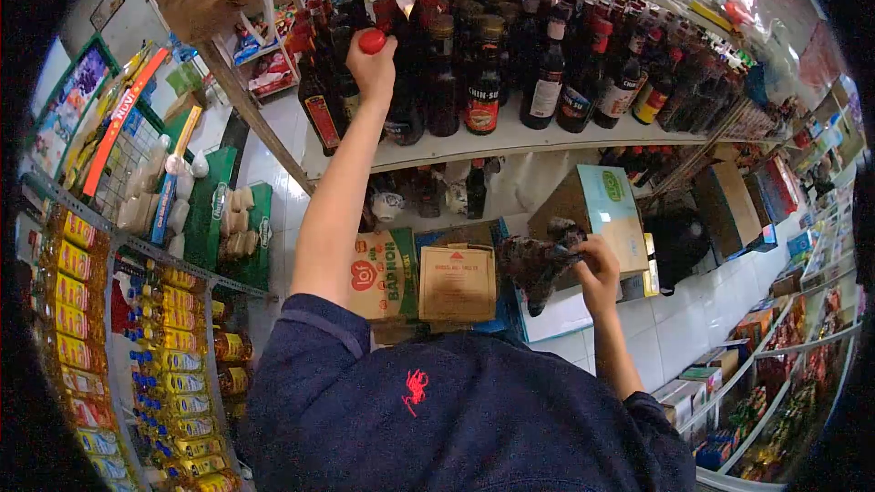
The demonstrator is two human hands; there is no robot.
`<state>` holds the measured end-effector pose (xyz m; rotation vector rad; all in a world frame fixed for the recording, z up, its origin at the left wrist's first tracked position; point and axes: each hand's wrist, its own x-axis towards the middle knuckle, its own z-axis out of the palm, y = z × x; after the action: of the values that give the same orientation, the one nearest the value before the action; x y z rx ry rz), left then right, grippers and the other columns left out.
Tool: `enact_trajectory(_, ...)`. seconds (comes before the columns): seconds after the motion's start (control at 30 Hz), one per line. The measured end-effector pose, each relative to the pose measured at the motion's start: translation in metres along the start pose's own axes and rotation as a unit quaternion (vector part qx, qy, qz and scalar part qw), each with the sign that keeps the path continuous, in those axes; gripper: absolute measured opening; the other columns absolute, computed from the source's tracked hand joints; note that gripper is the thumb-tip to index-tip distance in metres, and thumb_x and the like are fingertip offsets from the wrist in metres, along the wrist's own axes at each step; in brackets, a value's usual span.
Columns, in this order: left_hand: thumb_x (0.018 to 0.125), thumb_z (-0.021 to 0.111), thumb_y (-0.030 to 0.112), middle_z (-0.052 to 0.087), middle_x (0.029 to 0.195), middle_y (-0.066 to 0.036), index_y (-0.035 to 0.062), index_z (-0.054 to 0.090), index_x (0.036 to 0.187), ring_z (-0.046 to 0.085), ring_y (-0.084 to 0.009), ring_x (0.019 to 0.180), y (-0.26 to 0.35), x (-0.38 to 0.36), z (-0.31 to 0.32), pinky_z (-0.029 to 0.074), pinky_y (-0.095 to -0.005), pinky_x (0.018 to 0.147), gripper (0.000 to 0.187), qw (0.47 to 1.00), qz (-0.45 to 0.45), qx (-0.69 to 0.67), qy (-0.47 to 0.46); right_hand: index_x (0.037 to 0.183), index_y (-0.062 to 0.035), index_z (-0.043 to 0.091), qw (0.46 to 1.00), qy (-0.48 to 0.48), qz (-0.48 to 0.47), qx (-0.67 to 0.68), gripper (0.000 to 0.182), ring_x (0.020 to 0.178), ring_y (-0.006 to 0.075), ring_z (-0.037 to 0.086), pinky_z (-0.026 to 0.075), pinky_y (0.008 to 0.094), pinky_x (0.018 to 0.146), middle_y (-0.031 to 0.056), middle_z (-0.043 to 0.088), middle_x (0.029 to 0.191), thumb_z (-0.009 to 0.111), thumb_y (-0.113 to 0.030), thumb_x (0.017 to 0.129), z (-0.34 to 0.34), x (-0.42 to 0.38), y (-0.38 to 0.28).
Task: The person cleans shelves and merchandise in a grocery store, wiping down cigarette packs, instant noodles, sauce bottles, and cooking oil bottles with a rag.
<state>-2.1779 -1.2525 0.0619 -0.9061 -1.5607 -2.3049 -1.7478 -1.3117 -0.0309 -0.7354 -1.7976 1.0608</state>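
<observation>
On the upper left of the shelf, my left hand (372,62) is closed around the neck of a red-capped bottle (372,41), whose body is largely hidden among other dark bottles. A dark, crumpled cloth (538,266) hangs from my right hand (597,269), pinched in its fingers over the boxes at lower right. Near my left hand stand dark sauce bottles, among them one with a red label (482,96). More dark bottles with white labels (545,87) stand farther right on the white shelf (510,144).
Below the shelf lie a green and tan carton (381,275), a small brown box (458,284) and a large open carton (612,210). Racks of yellow oil bottles (178,360) stand at left. A metal post (255,114) rises beside the shelf's left end.
</observation>
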Motion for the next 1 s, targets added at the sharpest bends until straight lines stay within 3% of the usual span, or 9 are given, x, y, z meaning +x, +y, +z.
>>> enact_trajectory(0.27, 0.065, 0.060, 0.000, 0.052, 0.062, -0.004, 0.0036, 0.048, 0.076, 0.053, -0.0130, 0.051, 0.141, -0.061, -0.041, 0.043, -0.0245, 0.052, 0.016, 0.969, -0.001, -0.183, -0.167, 0.089, -0.0012, 0.057, 0.972, 0.042, -0.178, 0.146, 0.031, 0.096, 0.0266, 0.048, 0.033, 0.0348, 0.089, 0.0119, 0.055, 0.095, 0.054, -0.005, 0.059, 0.029, 0.052, -0.060)
enact_trajectory(0.47, 0.060, 0.056, 0.000, 0.049, 0.056, -0.006, 0.0031, 0.046, 0.076, 0.047, -0.0132, 0.047, 0.178, -0.124, -0.059, 0.038, -0.0231, 0.047, 0.020, 0.919, -0.110, -0.295, -0.236, 0.120, -0.0018, 0.039, 0.928, -0.131, -0.348, -0.021, 0.061, 0.102, 0.0350, 0.045, 0.033, 0.0397, 0.091, 0.0187, 0.044, 0.113, 0.060, -0.034, 0.072, 0.106, 0.070, -0.105)
enact_trajectory(0.57, 0.057, 0.053, 0.002, 0.048, 0.055, -0.008, 0.0033, 0.042, 0.075, 0.046, -0.0154, 0.047, 0.189, -0.149, -0.063, 0.037, -0.0238, 0.048, 0.021, 0.884, -0.189, -0.350, -0.246, 0.122, -0.0010, 0.036, 0.909, -0.068, -0.380, -0.159, 0.068, 0.100, 0.0359, 0.046, 0.037, 0.0406, 0.087, 0.0193, 0.045, 0.111, 0.056, -0.042, 0.072, 0.107, 0.054, -0.100)
enact_trajectory(0.67, 0.051, 0.054, 0.000, 0.047, 0.053, -0.008, 0.0027, 0.040, 0.072, 0.046, -0.0160, 0.047, 0.199, -0.169, -0.060, 0.039, -0.0244, 0.050, 0.025, 0.854, -0.190, -0.399, -0.276, 0.120, -0.0006, 0.038, 0.942, -0.149, -0.277, -0.118, 0.067, 0.096, 0.0350, 0.048, 0.040, 0.0397, 0.080, 0.0190, 0.046, 0.110, 0.055, -0.044, 0.072, 0.083, 0.054, -0.104)
enact_trajectory(0.8, 0.050, 0.055, -0.001, 0.045, 0.052, -0.007, 0.0033, 0.040, 0.070, 0.044, -0.0149, 0.045, 0.208, -0.173, -0.051, 0.039, -0.0264, 0.050, 0.026, 0.804, -0.178, -0.457, -0.336, 0.100, 0.0006, 0.051, 0.957, -0.214, -0.180, -0.078, 0.050, 0.086, 0.0361, 0.052, 0.042, 0.0379, 0.074, 0.0190, 0.054, 0.088, 0.054, -0.042, 0.073, 0.058, 0.066, -0.107)
enact_trajectory(0.87, 0.050, 0.056, -0.001, 0.044, 0.051, -0.007, 0.0036, 0.039, 0.069, 0.043, -0.0146, 0.045, 0.210, -0.173, -0.047, 0.039, -0.0271, 0.050, 0.026, 0.780, -0.175, -0.481, -0.360, 0.094, 0.0013, 0.053, 0.958, -0.205, -0.190, -0.066, 0.045, 0.080, 0.0348, 0.053, 0.042, 0.0362, 0.072, 0.0198, 0.055, 0.080, 0.050, -0.041, 0.077, 0.051, 0.076, -0.103)
enact_trajectory(0.93, 0.049, 0.055, -0.002, 0.043, 0.049, -0.007, 0.0038, 0.039, 0.069, 0.041, -0.0147, 0.042, 0.211, -0.174, -0.042, 0.038, -0.0282, 0.047, 0.027, 0.747, -0.166, -0.506, -0.398, 0.094, 0.0036, 0.052, 0.918, -0.385, -0.096, 0.013, 0.045, 0.079, 0.0267, 0.054, 0.041, 0.0347, 0.074, 0.0179, 0.057, 0.082, 0.044, -0.039, 0.083, 0.042, 0.090, -0.102)
enact_trajectory(0.97, 0.049, 0.055, -0.002, 0.043, 0.049, -0.007, 0.0038, 0.039, 0.069, 0.041, -0.0147, 0.042, 0.210, -0.173, -0.040, 0.038, -0.0282, 0.047, 0.027, 0.744, -0.168, -0.508, -0.400, 0.098, 0.0052, 0.052, 0.888, -0.445, -0.080, 0.089, 0.050, 0.083, 0.0173, 0.052, 0.040, 0.0321, 0.079, 0.0140, 0.059, 0.089, 0.037, -0.041, 0.087, 0.043, 0.095, -0.095)
enact_trajectory(1.0, 0.051, 0.053, 0.000, 0.042, 0.047, -0.005, 0.0059, 0.037, 0.070, 0.041, -0.0156, 0.040, 0.209, -0.171, -0.038, 0.039, -0.0300, 0.048, 0.026, 0.721, -0.142, -0.505, -0.453, 0.098, 0.0052, 0.052, 0.889, -0.443, -0.079, 0.088, 0.050, 0.083, 0.0173, 0.052, 0.040, 0.0321, 0.079, 0.0140, 0.059, 0.089, 0.037, -0.041, 0.087, 0.042, 0.097, -0.093)
